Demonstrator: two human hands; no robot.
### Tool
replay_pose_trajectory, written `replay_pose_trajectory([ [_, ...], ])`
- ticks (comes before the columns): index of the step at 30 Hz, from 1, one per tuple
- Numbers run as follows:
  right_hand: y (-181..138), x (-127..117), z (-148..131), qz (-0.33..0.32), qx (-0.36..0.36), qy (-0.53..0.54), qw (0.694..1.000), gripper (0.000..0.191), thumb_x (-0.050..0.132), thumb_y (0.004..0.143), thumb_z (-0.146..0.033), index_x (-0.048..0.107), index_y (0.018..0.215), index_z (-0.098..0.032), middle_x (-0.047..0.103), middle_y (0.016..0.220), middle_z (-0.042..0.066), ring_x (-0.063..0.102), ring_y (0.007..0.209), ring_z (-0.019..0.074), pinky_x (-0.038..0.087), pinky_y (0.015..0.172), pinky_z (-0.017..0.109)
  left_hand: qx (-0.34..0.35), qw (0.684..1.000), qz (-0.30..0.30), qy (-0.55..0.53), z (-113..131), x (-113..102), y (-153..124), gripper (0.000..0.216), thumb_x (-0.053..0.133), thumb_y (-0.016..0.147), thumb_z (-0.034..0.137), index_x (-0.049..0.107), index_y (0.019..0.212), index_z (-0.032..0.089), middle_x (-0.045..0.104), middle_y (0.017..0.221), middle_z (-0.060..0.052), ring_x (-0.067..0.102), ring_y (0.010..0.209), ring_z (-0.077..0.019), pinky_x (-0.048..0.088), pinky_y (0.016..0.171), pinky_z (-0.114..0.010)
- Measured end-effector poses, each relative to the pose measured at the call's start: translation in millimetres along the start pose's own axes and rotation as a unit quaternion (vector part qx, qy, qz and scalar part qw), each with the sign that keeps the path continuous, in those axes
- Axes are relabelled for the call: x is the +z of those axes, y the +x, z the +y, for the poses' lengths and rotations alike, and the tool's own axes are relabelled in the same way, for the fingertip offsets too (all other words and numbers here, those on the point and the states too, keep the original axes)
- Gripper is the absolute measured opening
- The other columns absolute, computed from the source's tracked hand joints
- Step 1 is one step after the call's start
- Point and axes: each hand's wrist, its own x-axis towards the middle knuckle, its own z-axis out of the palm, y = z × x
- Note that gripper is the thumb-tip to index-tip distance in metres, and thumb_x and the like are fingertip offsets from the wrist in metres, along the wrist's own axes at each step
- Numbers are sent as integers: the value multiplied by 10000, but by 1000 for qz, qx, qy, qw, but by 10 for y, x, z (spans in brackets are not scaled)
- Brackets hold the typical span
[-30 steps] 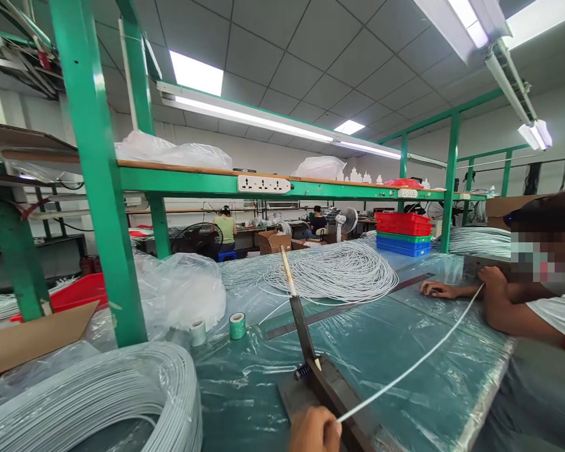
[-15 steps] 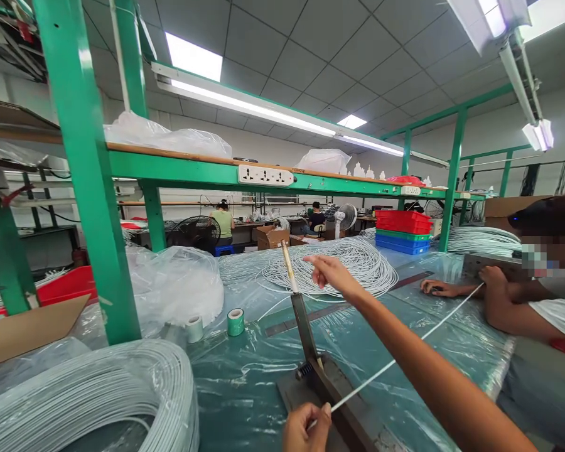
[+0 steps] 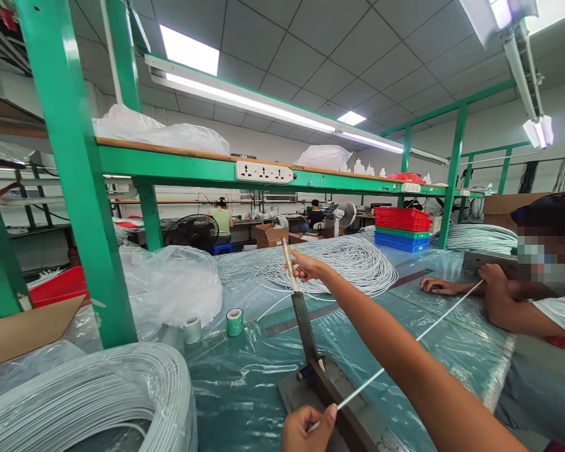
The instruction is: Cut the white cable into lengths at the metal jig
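Note:
My left hand [image 3: 309, 429], low in the middle, pinches a thin white cable [image 3: 358, 390] between thumb and fingers. The cable runs taut to the upper right, passing behind my right forearm, and reaches a co-worker's hand [image 3: 492, 276]. Above, my right hand [image 3: 305, 265] has its fingers curled at the worn upper part of a lever handle [image 3: 288, 262]. That lever rises from a bench-mounted lever cutter [image 3: 327, 389] with a dark metal base and a spring at its pivot. My left hand is right beside this base.
A big coil of white cable [image 3: 169, 383] lies at the front left, another coil [image 3: 358, 260] behind the lever. Green tape [image 3: 235, 322] stands left of the lever. A steel ruler [image 3: 282, 326] lies behind it. Stacked bins [image 3: 402, 229] are farther back. A green shelf post [image 3: 82, 188] rises at left.
My right hand has moved left and slightly down, from a pointing pose beside the lever to fingers curled at its handle. My left hand still pinches the cable.

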Motion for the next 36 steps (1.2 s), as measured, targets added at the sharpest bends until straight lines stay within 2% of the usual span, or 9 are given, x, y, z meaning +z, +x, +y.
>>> replay_pose_trajectory([
  [5, -454, -95, -41, 16, -37, 26, 999, 685, 92, 785, -660, 485, 988, -136, 408, 456, -5, 317, 351, 51, 299, 403, 164, 7, 1000, -9, -14, 49, -29, -30, 515, 434, 604, 648, 320, 439, 173, 225, 460, 38, 207, 480, -80, 160, 480, -231],
  [10, -1362, -177, 118, 9, -79, 111, 991, 670, 100, 766, -683, 450, 1033, -179, 552, 611, 42, 503, 475, 90, 409, 469, 186, -18, 999, -38, -22, 171, -90, -73, 517, 456, 548, 660, 287, 451, 181, 226, 482, 38, 219, 492, -83, 172, 481, -227],
  [16, -2396, -161, 604, -38, -7, 179, 983, 415, 292, 840, -517, 458, 925, -147, 586, 708, 65, 562, 546, 96, 411, 431, 134, -18, 999, -30, -32, 249, -103, -116, 495, 483, 519, 637, 309, 437, 181, 247, 474, 37, 224, 493, -84, 171, 481, -219],
  [19, -2744, -94, 740, -42, 58, 156, 985, 351, 419, 823, -419, 424, 1072, -172, 578, 745, 53, 543, 505, 66, 410, 424, 113, -21, 998, -35, -38, 263, -100, -121, 490, 503, 506, 629, 328, 436, 176, 256, 471, 39, 216, 491, -80, 168, 479, -212],
  [23, -3000, 20, 778, -16, 145, 118, 982, 596, 488, 781, -336, 187, 1282, -219, 562, 770, 47, 531, 467, 78, 414, 404, 143, -22, 998, -36, -47, 275, -105, -130, 482, 516, 510, 617, 335, 441, 176, 251, 463, 46, 208, 483, -77, 160, 472, -209],
  [26, -3066, 121, 841, -19, 196, 97, 976, 565, 476, 736, -253, 257, 1252, -182, 523, 668, 17, 471, 392, 65, 377, 358, 145, -21, 998, -35, -55, 267, -103, -133, 497, 528, 504, 621, 306, 436, 181, 228, 464, 52, 196, 479, -72, 155, 468, -207],
  [29, -3103, 230, 938, -14, 219, 18, 975, 462, 441, 703, -202, 385, 1159, -159, 454, 571, -18, 348, 315, 24, 268, 301, 114, -21, 997, -33, -62, 245, -92, -128, 511, 533, 498, 636, 326, 440, 173, 243, 467, 51, 203, 479, -70, 158, 466, -203],
  [33, -3169, 279, 1049, 36, 198, -84, 976, 529, 492, 719, -287, 347, 1219, -199, 473, 645, -16, 322, 357, 15, 242, 313, 118, -24, 997, -34, -69, 240, -74, -128, 520, 533, 491, 651, 360, 451, 163, 272, 468, 46, 218, 480, -70, 159, 466, -201],
  [36, -3211, 255, 1207, 73, 179, -96, 976, 605, 505, 709, -300, 308, 1277, -231, 509, 702, 1, 375, 409, 39, 270, 337, 131, -30, 996, -38, -74, 257, -74, -139, 525, 540, 483, 652, 340, 440, 168, 255, 464, 50, 207, 474, -67, 155, 464, -203],
])
